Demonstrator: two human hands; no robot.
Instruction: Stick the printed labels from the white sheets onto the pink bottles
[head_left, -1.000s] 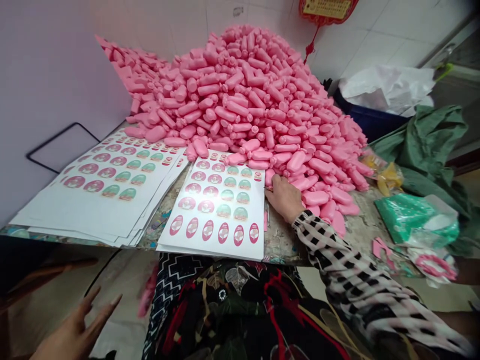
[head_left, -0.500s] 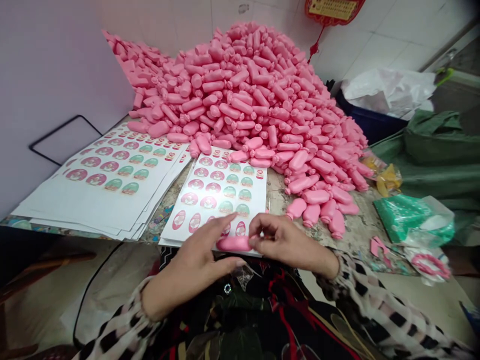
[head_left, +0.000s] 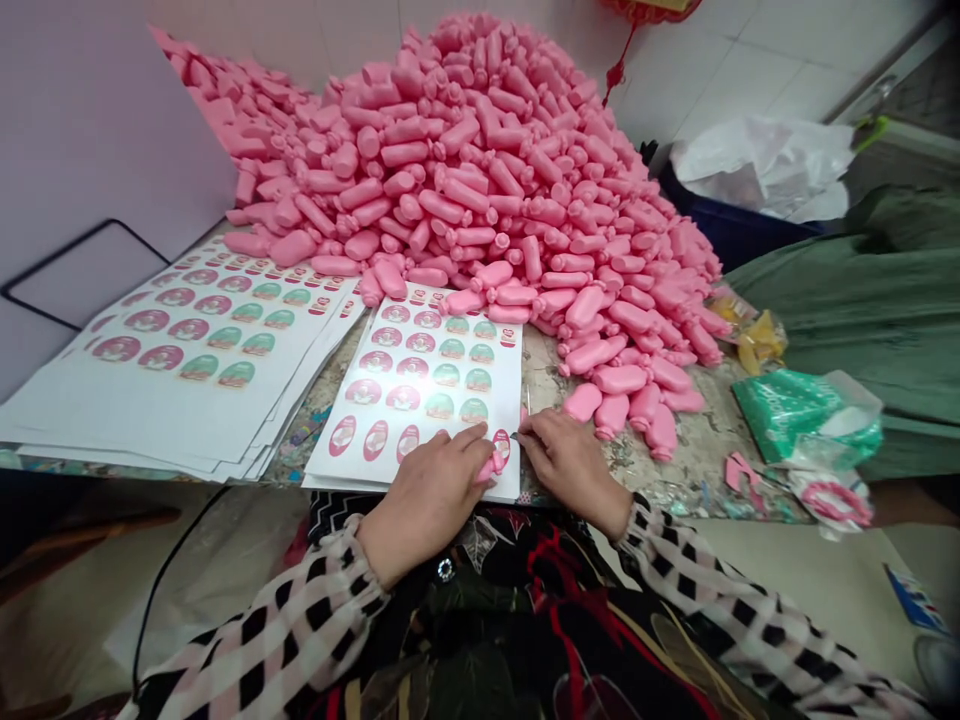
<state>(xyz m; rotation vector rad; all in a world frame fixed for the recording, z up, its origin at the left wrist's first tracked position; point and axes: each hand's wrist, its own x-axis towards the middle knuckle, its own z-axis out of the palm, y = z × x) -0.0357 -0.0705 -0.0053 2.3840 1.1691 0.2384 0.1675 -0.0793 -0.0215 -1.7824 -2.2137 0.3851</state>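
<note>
Right end of worktop (head_left: 697,455): green packet (head_left: 787,408); just beyond, yellow item (head_left: 759,342) in clear wrap; near front edge, pink ring (head_left: 846,515) on white plastic. Behind, dark blue bin (head_left: 739,226) holding crumpled white plastic bag (head_left: 750,165); green fabric (head_left: 862,280) in front. Red ornament (head_left: 661,14) against tiled wall (head_left: 720,80), cut off by top edge. Blue-and-white packet (head_left: 915,600) low at right.

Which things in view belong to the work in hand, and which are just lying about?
Likely in use:
- pink bottle in the left hand
- thin dark-tipped tool in the right hand
- front sticker sheet
- bottle pile
- sheet stack

Seemingly lying about:
- green packet
- yellow item
- pink ring
</note>
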